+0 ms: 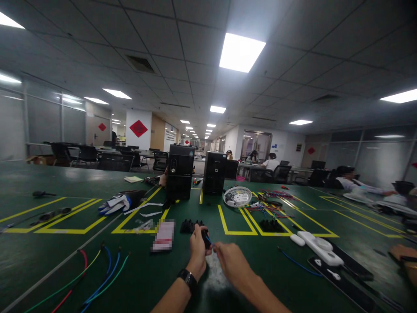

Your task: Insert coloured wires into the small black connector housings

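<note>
Near the middle of the green table, my left hand [197, 252] is closed around a small black block-shaped part [206, 239]; a dark band is on that wrist. A short bit of blue wire [209, 241] shows at the part's right side. My right hand [233, 263] pinches at the end of this wire, its fingertips almost touching the left hand. The wire's far end is hidden by the fingers. Just behind the left hand lie more black block-shaped parts [187, 226]. A pinkish-white packet [163, 236], blurred out, is to their left.
Red, blue and green wires [109, 261] lie front left; a blue wire [298, 262] lies right. Beyond it are a white power strip [321, 248] and a black phone [339, 278]. Two black computer towers [180, 174], a white basket [237, 197] and gloves [119, 203] stand or lie farther back.
</note>
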Demonstrator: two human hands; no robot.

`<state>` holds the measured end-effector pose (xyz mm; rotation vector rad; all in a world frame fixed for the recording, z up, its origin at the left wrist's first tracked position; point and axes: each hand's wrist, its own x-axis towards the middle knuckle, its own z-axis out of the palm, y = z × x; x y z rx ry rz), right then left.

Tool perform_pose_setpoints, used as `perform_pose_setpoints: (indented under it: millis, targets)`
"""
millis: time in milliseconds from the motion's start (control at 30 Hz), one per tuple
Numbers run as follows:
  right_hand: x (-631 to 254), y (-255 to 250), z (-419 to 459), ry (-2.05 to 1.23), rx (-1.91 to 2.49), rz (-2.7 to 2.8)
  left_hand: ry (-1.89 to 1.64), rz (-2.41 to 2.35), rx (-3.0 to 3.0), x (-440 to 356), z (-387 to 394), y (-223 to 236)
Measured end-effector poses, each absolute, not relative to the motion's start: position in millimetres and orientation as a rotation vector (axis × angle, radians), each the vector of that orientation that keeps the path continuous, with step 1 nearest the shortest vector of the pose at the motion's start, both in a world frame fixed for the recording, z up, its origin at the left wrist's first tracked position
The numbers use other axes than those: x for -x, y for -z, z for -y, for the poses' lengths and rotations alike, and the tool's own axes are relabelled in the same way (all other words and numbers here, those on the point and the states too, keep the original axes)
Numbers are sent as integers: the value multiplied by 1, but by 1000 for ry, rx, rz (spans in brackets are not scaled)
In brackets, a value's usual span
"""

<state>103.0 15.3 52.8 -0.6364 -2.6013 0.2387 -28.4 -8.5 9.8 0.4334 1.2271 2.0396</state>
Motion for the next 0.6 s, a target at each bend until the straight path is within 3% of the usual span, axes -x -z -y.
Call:
perform_pose_setpoints:
  millis: [467, 600]
  targets:
    - [-120, -44, -31, -242, 670, 2512, -2033, -1366, -645, 14, 5, -5]
    - [-129, -29, -29, -327, 687, 2581, -2078, -1397, -388, 38, 5, -8]
